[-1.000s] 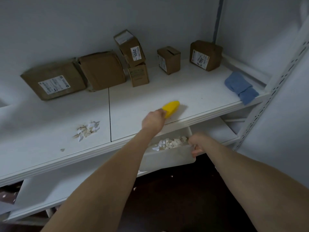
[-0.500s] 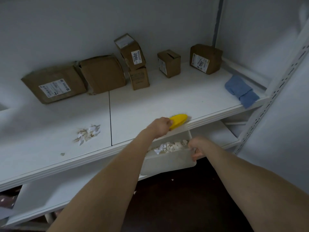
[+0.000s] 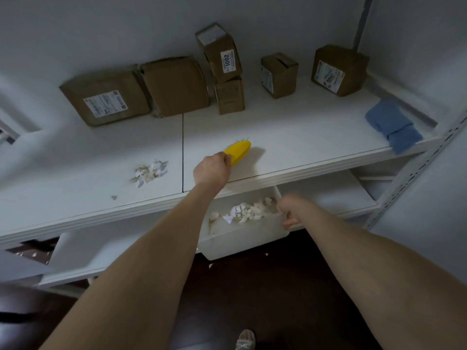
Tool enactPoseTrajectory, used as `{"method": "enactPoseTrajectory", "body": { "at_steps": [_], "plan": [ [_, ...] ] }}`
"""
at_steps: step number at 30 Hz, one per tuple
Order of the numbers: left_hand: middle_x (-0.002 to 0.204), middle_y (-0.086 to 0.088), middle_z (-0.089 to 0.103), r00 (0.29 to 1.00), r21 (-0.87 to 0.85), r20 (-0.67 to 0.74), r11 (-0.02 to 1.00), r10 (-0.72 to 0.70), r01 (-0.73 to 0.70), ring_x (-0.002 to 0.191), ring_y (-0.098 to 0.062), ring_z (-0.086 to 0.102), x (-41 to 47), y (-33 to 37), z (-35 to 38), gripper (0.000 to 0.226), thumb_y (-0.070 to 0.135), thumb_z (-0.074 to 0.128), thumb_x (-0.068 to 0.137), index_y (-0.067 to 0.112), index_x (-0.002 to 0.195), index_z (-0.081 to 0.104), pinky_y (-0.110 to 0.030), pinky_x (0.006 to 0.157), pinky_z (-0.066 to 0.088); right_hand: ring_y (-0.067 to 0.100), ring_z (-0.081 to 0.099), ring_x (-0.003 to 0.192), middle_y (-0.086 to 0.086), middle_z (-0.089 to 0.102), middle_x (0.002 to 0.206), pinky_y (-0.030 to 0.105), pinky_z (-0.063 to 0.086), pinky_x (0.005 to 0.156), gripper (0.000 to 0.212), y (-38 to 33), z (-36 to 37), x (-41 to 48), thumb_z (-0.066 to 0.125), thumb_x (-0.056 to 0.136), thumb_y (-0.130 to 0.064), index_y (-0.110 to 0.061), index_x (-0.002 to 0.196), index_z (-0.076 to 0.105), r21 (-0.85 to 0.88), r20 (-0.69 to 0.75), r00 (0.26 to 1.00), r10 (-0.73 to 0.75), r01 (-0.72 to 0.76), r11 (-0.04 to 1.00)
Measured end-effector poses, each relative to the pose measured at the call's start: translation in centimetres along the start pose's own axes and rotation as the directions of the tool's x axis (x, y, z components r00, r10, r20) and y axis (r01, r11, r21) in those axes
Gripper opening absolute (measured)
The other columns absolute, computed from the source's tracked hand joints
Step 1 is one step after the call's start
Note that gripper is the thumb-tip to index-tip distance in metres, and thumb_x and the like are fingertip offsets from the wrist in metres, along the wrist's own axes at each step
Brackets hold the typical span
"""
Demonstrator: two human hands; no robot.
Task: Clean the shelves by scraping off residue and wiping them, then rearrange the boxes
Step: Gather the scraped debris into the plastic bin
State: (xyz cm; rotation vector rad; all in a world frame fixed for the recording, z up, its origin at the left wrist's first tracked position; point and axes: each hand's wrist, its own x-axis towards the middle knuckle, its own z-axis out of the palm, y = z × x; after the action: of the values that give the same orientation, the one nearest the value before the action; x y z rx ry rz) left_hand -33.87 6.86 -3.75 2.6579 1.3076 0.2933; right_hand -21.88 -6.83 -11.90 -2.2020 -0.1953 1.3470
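My left hand (image 3: pixel 211 170) grips a yellow brush (image 3: pixel 238 151) that rests on the white shelf (image 3: pixel 298 137), a little back from its front edge. My right hand (image 3: pixel 286 209) holds the right rim of a white bin (image 3: pixel 242 237) just below that edge; the bin holds several scraps of residue (image 3: pixel 246 210). A pile of residue (image 3: pixel 149 171) lies on the shelf's left panel, left of the brush. Several cardboard boxes stand along the back wall, among them a large flat box (image 3: pixel 104 98) and a tilted box labelled 1002 (image 3: pixel 219 53). A blue cloth (image 3: pixel 393 123) lies at the shelf's right end.
A lower shelf (image 3: pixel 326 195) sits behind the bin. A perforated metal upright (image 3: pixel 417 170) frames the right side. The floor is dark, with small scraps under the bin. My foot (image 3: pixel 245 339) shows at the bottom.
The left hand swept the brush to the shelf's front edge above the bin, then drew it back onto the shelf. The right hand keeps holding the bin.
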Motion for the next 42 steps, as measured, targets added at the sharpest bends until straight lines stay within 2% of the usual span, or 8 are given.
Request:
{"method": "enactPoseTrajectory", "body": {
  "at_steps": [8, 12, 19, 33, 36, 38, 39, 42],
  "plan": [
    [0.098, -0.016, 0.066, 0.985, 0.005, -0.120, 0.992, -0.126, 0.127, 0.089, -0.036, 0.061, -0.8, -4.4, -2.9, 0.042, 0.035, 0.027, 0.101, 0.010, 0.105, 0.059, -0.035, 0.066, 0.040, 0.049, 0.062, 0.101, 0.033, 0.053, 0.122, 0.035, 0.055, 0.065, 0.034, -2.7, 5.8, -0.4, 0.046, 0.096, -0.003, 0.014, 0.126, 0.044, -0.087, 0.103, 0.995, -0.016, 0.025, 0.996],
    [0.100, -0.017, 0.065, 0.976, -0.012, -0.150, 0.987, -0.159, 0.159, 0.091, -0.036, 0.061, -0.2, -8.2, -4.4, 0.041, 0.035, 0.027, 0.101, 0.009, 0.105, 0.059, -0.035, 0.068, 0.041, 0.050, 0.059, 0.107, 0.035, 0.049, 0.125, 0.037, 0.053, 0.074, 0.034, -4.2, 8.8, -1.2, 0.045, 0.097, -0.002, 0.014, 0.127, 0.042, -0.115, 0.112, 0.994, -0.008, 0.021, 0.993],
    [0.105, -0.016, 0.064, 0.972, -0.066, -0.122, 0.978, -0.203, 0.196, 0.098, -0.035, 0.060, 1.5, -16.6, -6.4, 0.041, 0.032, 0.025, 0.102, 0.009, 0.107, 0.058, -0.034, 0.070, 0.037, 0.046, 0.059, 0.110, 0.033, 0.050, 0.128, 0.025, 0.044, 0.027, 0.038, -7.1, 16.0, -1.6, 0.043, 0.097, -0.002, 0.012, 0.133, 0.041, -0.176, 0.056, 0.998, 0.042, -0.032, 0.984],
    [0.115, -0.017, 0.062, 0.927, -0.225, -0.047, 0.908, -0.372, 0.353, 0.107, -0.035, 0.057, 0.1, -25.9, -8.1, 0.041, 0.030, 0.026, 0.101, 0.006, 0.114, 0.056, -0.038, 0.083, 0.043, 0.039, 0.057, 0.118, 0.028, 0.045, 0.138, 0.020, 0.038, 0.024, 0.044, -8.9, 22.8, -1.9, 0.040, 0.101, -0.010, 0.009, 0.140, 0.033, -0.188, 0.008, 0.991, 0.137, -0.133, 0.973],
    [0.123, -0.014, 0.060, 0.875, -0.255, 0.008, 0.845, -0.485, 0.471, 0.113, -0.033, 0.056, -0.4, -27.4, -8.2, 0.041, 0.029, 0.026, 0.101, 0.010, 0.126, 0.053, -0.038, 0.092, 0.042, 0.037, 0.066, 0.103, 0.030, 0.047, 0.136, 0.019, 0.035, 0.023, 0.044, -9.2, 23.1, -1.1, 0.040, 0.100, -0.011, 0.009, 0.139, 0.035, -0.233, 0.024, 0.989, 0.144, -0.135, 0.963],
    [0.132, -0.012, 0.056, 0.851, -0.302, 0.091, 0.800, -0.517, 0.518, 0.120, -0.031, 0.053, -0.8, -28.0, -7.5, 0.040, 0.023, 0.030, 0.100, 0.014, 0.135, 0.047, -0.038, 0.098, 0.040, 0.037, 0.070, 0.062, 0.033, 0.050, 0.131, 0.019, 0.035, 0.023, 0.044, -9.3, 22.9, -0.8, 0.038, 0.099, -0.011, 0.009, 0.138, 0.035, -0.254, 0.018, 0.989, 0.146, -0.137, 0.957],
    [0.135, -0.013, 0.053, 0.849, -0.324, 0.133, 0.787, -0.512, 0.525, 0.122, -0.032, 0.051, -1.1, -27.8, -7.0, 0.040, 0.018, 0.032, 0.099, 0.012, 0.137, 0.044, -0.038, 0.099, 0.040, 0.037, 0.068, 0.053, 0.033, 0.050, 0.131, 0.019, 0.036, 0.023, 0.044, -9.4, 22.8, -0.8, 0.038, 0.099, -0.010, 0.009, 0.139, 0.034, -0.257, 0.019, 0.991, 0.134, -0.125, 0.958],
    [0.134, -0.020, 0.050, 0.862, -0.365, 0.225, 0.781, -0.454, 0.507, 0.122, -0.035, 0.049, -1.9, -25.3, -5.9, 0.038, 0.009, 0.033, 0.100, -0.001, 0.135, 0.041, -0.038, 0.098, 0.041, 0.041, 0.065, 0.104, 0.034, 0.045, 0.135, 0.021, 0.042, 0.027, 0.044, -9.2, 22.3, -1.6, 0.038, 0.100, -0.008, 0.010, 0.139, 0.030, -0.222, 0.034, 0.995, 0.091, -0.082, 0.972]
  ]
}}
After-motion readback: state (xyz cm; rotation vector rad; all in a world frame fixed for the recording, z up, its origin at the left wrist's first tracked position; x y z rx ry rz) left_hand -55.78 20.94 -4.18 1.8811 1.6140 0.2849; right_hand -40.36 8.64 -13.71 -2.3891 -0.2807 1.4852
